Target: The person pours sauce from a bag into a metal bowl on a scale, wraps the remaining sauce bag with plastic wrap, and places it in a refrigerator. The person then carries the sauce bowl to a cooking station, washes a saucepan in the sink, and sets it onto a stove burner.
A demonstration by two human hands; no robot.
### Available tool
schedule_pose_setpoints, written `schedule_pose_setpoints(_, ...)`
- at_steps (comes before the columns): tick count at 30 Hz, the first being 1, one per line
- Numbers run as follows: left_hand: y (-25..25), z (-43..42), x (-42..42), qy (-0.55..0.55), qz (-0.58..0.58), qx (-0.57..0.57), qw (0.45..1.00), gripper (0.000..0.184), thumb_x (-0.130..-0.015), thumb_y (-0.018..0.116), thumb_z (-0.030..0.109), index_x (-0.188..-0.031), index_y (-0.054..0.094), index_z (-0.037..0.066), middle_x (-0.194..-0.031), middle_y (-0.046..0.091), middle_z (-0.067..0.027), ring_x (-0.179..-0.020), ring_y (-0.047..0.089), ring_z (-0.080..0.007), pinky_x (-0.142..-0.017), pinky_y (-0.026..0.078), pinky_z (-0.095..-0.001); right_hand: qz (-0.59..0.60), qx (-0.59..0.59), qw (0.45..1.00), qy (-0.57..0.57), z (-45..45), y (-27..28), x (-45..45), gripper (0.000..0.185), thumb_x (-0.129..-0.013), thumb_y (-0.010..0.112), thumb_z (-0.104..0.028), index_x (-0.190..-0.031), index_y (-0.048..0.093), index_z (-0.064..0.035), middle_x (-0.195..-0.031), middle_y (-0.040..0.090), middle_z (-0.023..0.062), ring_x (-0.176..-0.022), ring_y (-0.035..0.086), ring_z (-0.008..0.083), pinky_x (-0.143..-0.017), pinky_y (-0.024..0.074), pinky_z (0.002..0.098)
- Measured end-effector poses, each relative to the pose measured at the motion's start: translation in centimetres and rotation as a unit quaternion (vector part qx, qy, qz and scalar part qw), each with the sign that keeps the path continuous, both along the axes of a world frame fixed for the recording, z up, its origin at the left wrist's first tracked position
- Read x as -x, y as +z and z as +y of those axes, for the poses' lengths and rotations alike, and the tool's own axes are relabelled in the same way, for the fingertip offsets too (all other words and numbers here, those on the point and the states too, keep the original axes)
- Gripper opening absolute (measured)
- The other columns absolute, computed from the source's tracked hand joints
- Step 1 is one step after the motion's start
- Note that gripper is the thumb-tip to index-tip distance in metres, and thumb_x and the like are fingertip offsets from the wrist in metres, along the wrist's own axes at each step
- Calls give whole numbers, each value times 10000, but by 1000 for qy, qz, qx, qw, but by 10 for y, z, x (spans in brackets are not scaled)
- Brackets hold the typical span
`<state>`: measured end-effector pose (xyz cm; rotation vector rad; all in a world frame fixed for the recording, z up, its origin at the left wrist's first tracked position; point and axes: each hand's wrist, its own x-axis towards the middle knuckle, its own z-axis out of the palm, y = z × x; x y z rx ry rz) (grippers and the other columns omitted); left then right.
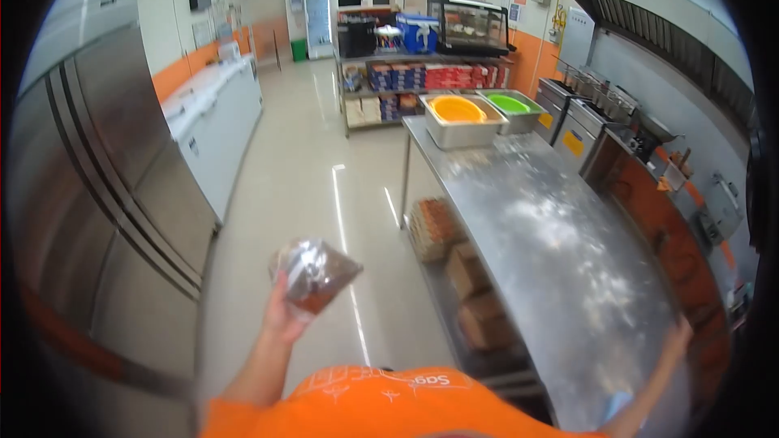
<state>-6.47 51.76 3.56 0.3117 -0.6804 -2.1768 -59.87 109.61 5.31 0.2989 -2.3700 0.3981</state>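
My left hand (284,316) is closed on a clear plastic bag of something brown (320,276), held up over the floor to the left of the steel table. Light glares off the plastic, and I cannot make out what the brown filling is. At the far right, my right hand (677,337) reaches out by the right edge of the steel table (544,259). It is blurred, so its fingers do not show clearly. Beside my right forearm a light blue item (618,405) lies on the tabletop, partly hidden.
Two steel pans stand at the table's far end, one with an orange bowl (457,109), one with a green bowl (509,103). Brown boxes (480,320) and egg trays (432,227) sit on the lower shelf. A steel fridge (122,195) lines the left; fryers (580,130) stand right.
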Motion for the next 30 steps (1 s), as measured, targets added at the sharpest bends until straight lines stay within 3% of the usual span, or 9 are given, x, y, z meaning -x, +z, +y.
schedule_pose_setpoints(4, -3, -72, -15, 127, -72, 28, 989, 574, -863, 461, 444, -1298, 332, 92, -1268, 418, -113, -1170, 396, -270, -983, 327, -432, -395, -50, 803, 443, -450, -4, -168, 332, -823, 551, -217, -1084, 558, -12, -1063, 574, 163, -1019, 522, 289, -914, 384, 363)
schedule_pose_setpoints(7, -10, -116, -32, 246, -48, 36, 967, 562, -861, 491, 411, -1288, 340, 79, -1256, 431, -108, -1146, 419, -266, -949, 363, -421, -571, -28, 373, 731, -657, -110, -287, 581, -867, 530, -216, -1344, 248, -37, -1343, 351, 125, -1231, 347, 216, -996, 314, 355)
schedule_pose_setpoints(10, -13, -150, -70, 376, -116, 39, 919, 510, -882, 474, 351, -1268, 356, 39, -1225, 466, -114, -1122, 457, -256, -951, 369, -401, -718, 71, 108, 684, -763, -88, -428, 591, -900, 457, -279, -1372, 167, -73, -1380, 281, 119, -1267, 285, 244, -1009, 283, 408)
schedule_pose_setpoints(13, -35, -198, -134, 366, -161, 52, 915, 497, -864, 528, 277, -1259, 358, 27, -1230, 464, -112, -1133, 448, -240, -954, 362, -385, -855, 70, -53, 511, -843, -82, -507, 581, -896, 434, -358, -1353, 215, -75, -1362, 314, 119, -1251, 314, 268, -999, 280, 460)
schedule_pose_setpoints(18, -48, -297, -227, 388, -176, 13, 904, 534, -860, 537, 297, -1279, 336, 36, -1232, 456, -116, -1131, 442, -241, -931, 385, -393, -846, -102, -165, 498, -977, -118, -562, 609, -873, 432, -435, -1338, 247, -87, -1319, 371, 141, -1218, 357, 313, -945, 334, 520)
schedule_pose_setpoints(20, -38, -337, -257, 281, -190, -13, 941, 514, -881, 490, 336, -1263, 359, 17, -1219, 472, -129, -1115, 461, -242, -944, 372, -383, -839, -131, -274, 452, -1027, -118, -564, 632, -838, 529, -399, -1313, 284, -63, -1271, 425, 142, -1191, 393, 317, -896, 399, 517)
schedule_pose_setpoints(24, -15, -432, -277, 166, -381, 50, 908, 601, -879, 432, 467, -1278, 355, 24, -1215, 473, -142, -1123, 436, -217, -973, 317, -338, -810, -166, -266, 495, -1088, -90, -596, 730, -763, 635, -375, -1317, 280, -58, -1260, 432, 152, -1157, 431, 320, -853, 444, 507)
schedule_pose_setpoints(27, 7, -506, -301, 58, -585, 105, 802, 658, -879, 435, 463, -1338, 220, 45, -1289, 391, -144, -1147, 410, -233, -950, 346, -348, -836, -142, -229, 478, -1137, -120, -623, 784, -699, 707, -307, -1316, 286, -68, -1255, 430, 160, -1114, 472, 319, -807, 483, 491)
schedule_pose_setpoints(30, 44, -573, -353, 213, -728, 247, 603, 614, -862, 490, 412, -1301, 286, 33, -1285, 395, -171, -1149, 423, -283, -957, 341, -357, -856, -37, -277, 435, -1213, -138, -645, 799, -671, 728, -240, -1315, 286, -71, -1254, 425, 167, -1081, 496, 333, -768, 503, 508)
